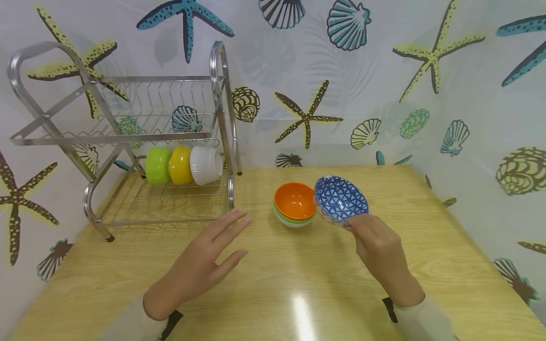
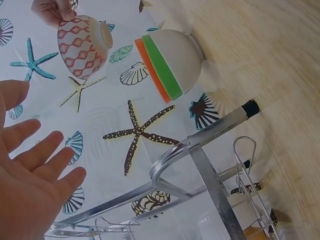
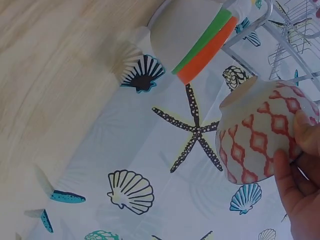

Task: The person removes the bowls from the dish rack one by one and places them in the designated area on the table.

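Note:
A bowl (image 1: pixel 341 199) with a blue triangle pattern inside and red diamonds on its white outside is held tilted above the table. My right hand (image 1: pixel 379 246) pinches its rim between thumb and fingers; the right wrist view shows the same bowl (image 3: pixel 260 132) from outside. Just left of it stands a stack of nested bowls, with an orange bowl (image 1: pixel 295 201) on top, a green bowl (image 1: pixel 279 214) under it and a white bowl (image 1: pixel 294 223) at the bottom. My left hand (image 1: pixel 204 258) hovers left of the stack, fingers spread, touching nothing.
A two-tier metal dish rack (image 1: pixel 158 221) stands at the back left. On its lower tier a green bowl (image 1: pixel 158 166), a yellow bowl (image 1: pixel 180 166) and a white bowl (image 1: pixel 206 166) stand on edge. A patterned sheet (image 1: pixel 264 57) hangs behind the wooden table (image 1: pixel 256 293).

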A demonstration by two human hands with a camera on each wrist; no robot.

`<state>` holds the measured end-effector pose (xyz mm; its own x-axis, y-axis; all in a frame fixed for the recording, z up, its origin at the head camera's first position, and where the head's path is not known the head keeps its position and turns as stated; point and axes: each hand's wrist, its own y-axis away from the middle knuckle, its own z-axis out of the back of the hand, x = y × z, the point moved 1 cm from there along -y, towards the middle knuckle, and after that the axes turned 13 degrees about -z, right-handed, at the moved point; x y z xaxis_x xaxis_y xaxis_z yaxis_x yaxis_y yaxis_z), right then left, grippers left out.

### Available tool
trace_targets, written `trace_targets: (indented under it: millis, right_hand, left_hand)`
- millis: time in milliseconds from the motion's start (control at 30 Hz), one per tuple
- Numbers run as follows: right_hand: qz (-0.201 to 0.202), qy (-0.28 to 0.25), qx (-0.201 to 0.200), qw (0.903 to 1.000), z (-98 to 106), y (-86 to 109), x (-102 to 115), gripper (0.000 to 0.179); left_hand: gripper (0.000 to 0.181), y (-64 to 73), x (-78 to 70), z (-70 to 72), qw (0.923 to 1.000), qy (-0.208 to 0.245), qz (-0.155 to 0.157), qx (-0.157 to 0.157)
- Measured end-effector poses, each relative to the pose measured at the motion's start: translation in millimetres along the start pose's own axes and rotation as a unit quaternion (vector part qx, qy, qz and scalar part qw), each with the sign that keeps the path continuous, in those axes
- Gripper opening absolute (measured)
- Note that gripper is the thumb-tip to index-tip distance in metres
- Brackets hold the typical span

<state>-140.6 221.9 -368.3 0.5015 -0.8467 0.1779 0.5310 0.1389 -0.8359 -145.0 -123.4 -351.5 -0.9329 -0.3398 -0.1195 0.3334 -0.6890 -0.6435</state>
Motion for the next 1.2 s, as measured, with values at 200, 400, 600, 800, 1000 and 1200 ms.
trace_targets:
  millis: [200,400,600,800,1000,1200]
  right_hand:
    - [-0.031,0.024,0.044,0.9983,-2,1.0,-13,0.037]
    - [-0.051,0.051,0.078,0.9943,-9,4.5,-23,0.018]
    - [-0.084,0.073,0.118,0.9867,-17,5.0,-34,0.015]
    - [-0.115,0.077,0.156,0.9780,-24,8.2,-42,0.012]
    - [-0.130,0.080,0.195,0.9688,-31,10.9,-47,0.011]
    - [-0.147,0.095,0.241,0.9547,-36,8.7,-51,0.010]
  left_hand:
    - [0.055,6.2,8.7,-0.4,0.9996,0.004,0.027,0.001]
    - [0.062,12.9,14.9,-2.7,0.9984,0.020,0.053,0.009]
    - [0.061,16.9,17.6,-4.0,0.9981,0.018,0.056,0.015]
    - [0.060,19.1,20.4,-4.3,0.9979,0.014,0.061,0.016]
    - [0.063,23.6,22.4,-4.6,0.9970,0.007,0.074,0.020]
    - [0.079,25.3,27.0,-4.5,0.9961,-0.008,0.084,0.023]
